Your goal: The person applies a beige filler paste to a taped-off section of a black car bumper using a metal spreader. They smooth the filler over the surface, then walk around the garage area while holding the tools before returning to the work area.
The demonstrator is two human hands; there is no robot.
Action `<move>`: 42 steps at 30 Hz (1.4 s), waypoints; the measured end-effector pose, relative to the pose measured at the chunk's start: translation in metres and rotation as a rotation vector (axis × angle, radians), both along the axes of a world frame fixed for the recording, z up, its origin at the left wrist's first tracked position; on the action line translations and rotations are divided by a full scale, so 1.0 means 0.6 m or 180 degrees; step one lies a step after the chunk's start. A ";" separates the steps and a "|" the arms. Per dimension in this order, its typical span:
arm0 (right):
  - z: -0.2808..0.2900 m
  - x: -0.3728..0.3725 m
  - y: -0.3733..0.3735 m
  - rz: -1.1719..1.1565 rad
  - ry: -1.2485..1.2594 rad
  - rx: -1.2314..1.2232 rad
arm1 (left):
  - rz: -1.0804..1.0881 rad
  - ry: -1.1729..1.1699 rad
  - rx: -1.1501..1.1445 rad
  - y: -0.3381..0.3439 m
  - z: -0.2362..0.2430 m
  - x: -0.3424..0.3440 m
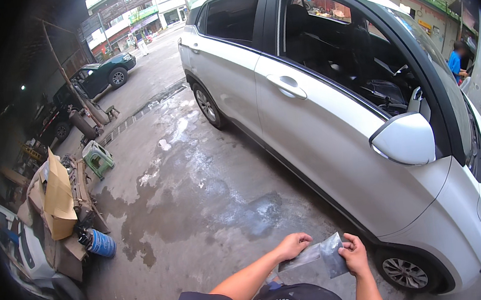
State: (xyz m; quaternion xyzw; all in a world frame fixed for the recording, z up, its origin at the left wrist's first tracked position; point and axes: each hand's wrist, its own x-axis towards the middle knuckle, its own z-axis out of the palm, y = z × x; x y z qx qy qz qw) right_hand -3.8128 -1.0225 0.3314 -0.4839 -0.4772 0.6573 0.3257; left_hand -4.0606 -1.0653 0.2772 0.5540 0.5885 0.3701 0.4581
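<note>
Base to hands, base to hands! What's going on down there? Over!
Right hand pinching shiny packet. Left hand beside it, grip unclear. Packet up off the floor. White car close on the right.

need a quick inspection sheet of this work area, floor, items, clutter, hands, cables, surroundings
Surface: grey concrete floor with dark, wet-looking patches and pale streaks.
Job's things: greyish see-through packet, held up in front of the body; contents cannot be told.
Clutter: cardboard, blue cylindrical container and green stool, all off to the left.
Hands: right hand grips the packet's right end; left hand is at its left part, grip unclear.
Cables: nothing seen.
Surroundings: white car close on the right; dark pickup farther back; person in blue at far right.
</note>
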 end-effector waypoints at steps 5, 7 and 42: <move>-0.019 0.148 -0.070 -0.0532 0.0234 0.0073 | -0.0419 0.0207 -0.0301 0.002 0.036 0.140; -0.036 0.208 -0.098 -0.0688 0.0202 0.0157 | -0.0615 0.0304 -0.0544 -0.014 0.066 0.200; 0.043 0.377 -0.217 -0.2587 0.0340 0.0899 | -0.1206 -0.0166 -0.0682 0.013 0.058 0.462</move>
